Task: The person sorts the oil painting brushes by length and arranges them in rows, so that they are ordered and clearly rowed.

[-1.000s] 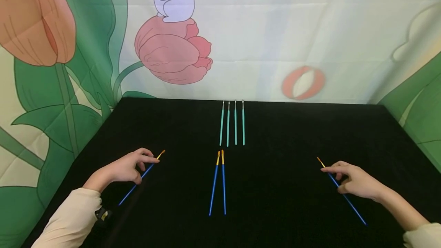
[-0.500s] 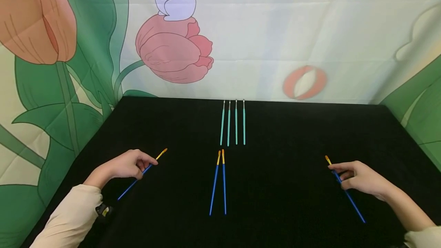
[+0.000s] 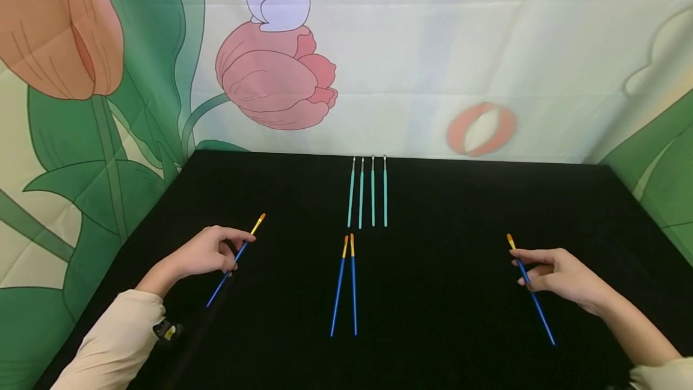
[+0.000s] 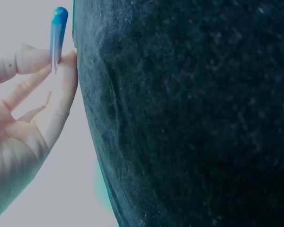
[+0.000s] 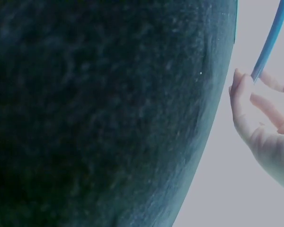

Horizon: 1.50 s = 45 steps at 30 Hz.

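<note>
On the left, my left hand (image 3: 208, 253) pinches a blue paintbrush (image 3: 216, 291) with a yellow ferrule and orange bristles that point up and away. The left wrist view shows the blue handle end of this paintbrush (image 4: 59, 28) rising between thumb and fingers. Over on the right, my right hand (image 3: 560, 277) pinches a matching blue paintbrush (image 3: 543, 318), its bristles pointing away and slightly left. In the right wrist view, the handle of that paintbrush (image 5: 270, 42) sticks up past the fingertips. Two more blue paintbrushes, one left (image 3: 337, 297) and one right (image 3: 354, 297), lie mid-table, bristle ends close together.
Several teal paintbrushes (image 3: 361, 197) lie side by side near the back edge of the black tabletop (image 3: 444, 294). Behind it hangs a printed cloth (image 3: 400, 65) with flowers and a rabbit. A dark wrist device (image 3: 166, 330) sits at the left sleeve.
Both hands now pinch their paintbrushes and have moved a little away from the front edge. The left brush has turned steeper; the right brush's handle end has swung left. The mid-table brushes stay put.
</note>
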{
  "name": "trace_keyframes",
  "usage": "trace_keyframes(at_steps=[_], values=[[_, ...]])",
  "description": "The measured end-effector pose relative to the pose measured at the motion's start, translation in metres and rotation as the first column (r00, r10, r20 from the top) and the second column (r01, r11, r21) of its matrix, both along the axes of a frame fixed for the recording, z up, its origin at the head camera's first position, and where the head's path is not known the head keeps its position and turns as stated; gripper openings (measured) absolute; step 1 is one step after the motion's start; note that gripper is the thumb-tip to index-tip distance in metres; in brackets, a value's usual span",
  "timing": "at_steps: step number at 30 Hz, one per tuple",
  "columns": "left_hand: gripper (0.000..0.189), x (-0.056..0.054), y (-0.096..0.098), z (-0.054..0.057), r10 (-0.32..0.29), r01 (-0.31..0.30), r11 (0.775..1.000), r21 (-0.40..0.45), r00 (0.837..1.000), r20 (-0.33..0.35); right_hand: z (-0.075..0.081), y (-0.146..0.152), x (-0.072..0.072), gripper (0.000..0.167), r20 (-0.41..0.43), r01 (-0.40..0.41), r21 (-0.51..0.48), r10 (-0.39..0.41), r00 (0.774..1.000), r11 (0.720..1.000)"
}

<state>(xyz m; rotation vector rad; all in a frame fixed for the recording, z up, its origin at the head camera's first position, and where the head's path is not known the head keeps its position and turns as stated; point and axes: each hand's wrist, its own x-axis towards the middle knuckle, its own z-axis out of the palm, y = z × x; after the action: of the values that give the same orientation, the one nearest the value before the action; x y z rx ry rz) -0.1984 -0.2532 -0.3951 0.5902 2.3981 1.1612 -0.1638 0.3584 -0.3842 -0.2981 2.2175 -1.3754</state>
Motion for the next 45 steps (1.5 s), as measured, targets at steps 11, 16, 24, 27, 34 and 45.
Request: trace_keyframes(at_steps=[11, 16, 24, 27, 34, 45], values=[[0.048, 0.006, 0.017, 0.000, 0.087, -0.086, 0.994, 0.072, 0.996, -0.008, 0.003, -0.009, 0.000, 0.068, 0.023, 0.004, -0.039, -0.003, 1.000, 0.999], [0.048, 0.006, 0.025, 0.000, 0.091, -0.088, 0.990, 0.108, 0.996, -0.026, 0.004, -0.014, 0.000, 0.068, 0.028, 0.010, -0.043, -0.009, 1.000, 0.999], [0.050, 0.007, 0.033, 0.005, 0.093, -0.092, 0.981, 0.173, 0.996, 0.001, 0.004, -0.021, 0.000, 0.068, 0.000, 0.003, -0.055, -0.003, 1.000, 0.998], [0.050, 0.007, 0.036, 0.007, 0.099, -0.097, 0.975, 0.198, 0.995, 0.002, 0.003, -0.022, -0.001, 0.067, -0.014, -0.002, -0.058, 0.001, 1.000, 0.998], [0.051, 0.007, 0.044, 0.010, 0.104, -0.099, 0.968, 0.229, 0.995, -0.009, 0.003, -0.023, 0.000, 0.065, -0.035, -0.007, -0.070, 0.004, 0.999, 0.998], [0.059, 0.009, 0.057, 0.013, 0.095, -0.084, 0.964, 0.252, 0.995, -0.030, 0.004, -0.030, 0.001, 0.067, -0.045, 0.014, -0.084, -0.018, 0.999, 0.996]])
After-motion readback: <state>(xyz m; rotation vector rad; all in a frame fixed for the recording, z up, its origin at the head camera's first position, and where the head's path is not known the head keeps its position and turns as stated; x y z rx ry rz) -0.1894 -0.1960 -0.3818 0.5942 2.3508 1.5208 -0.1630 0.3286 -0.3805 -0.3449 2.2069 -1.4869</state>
